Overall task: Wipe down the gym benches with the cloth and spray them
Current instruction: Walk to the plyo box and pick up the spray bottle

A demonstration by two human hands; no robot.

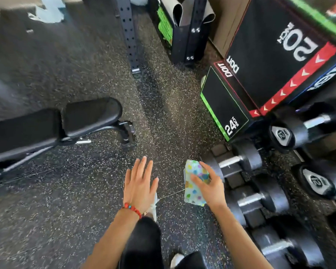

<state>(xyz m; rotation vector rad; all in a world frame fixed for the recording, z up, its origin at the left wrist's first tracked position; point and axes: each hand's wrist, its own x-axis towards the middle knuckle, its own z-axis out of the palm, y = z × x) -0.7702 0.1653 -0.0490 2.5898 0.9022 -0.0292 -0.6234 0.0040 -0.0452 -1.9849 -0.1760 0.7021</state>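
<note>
Fingers [197, 179] around colourful spotted cloth [194, 183]

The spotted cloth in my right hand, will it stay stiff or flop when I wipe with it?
The spotted cloth probably flops: it bends and hangs below the right hand. It looks thin, so likely light. It should mould to the bench padding.

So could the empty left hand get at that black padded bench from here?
Probably not without stepping closer: the left hand is open over bare speckled floor, and the black padded bench sits apart, further left. Nothing blocks the way.
</note>
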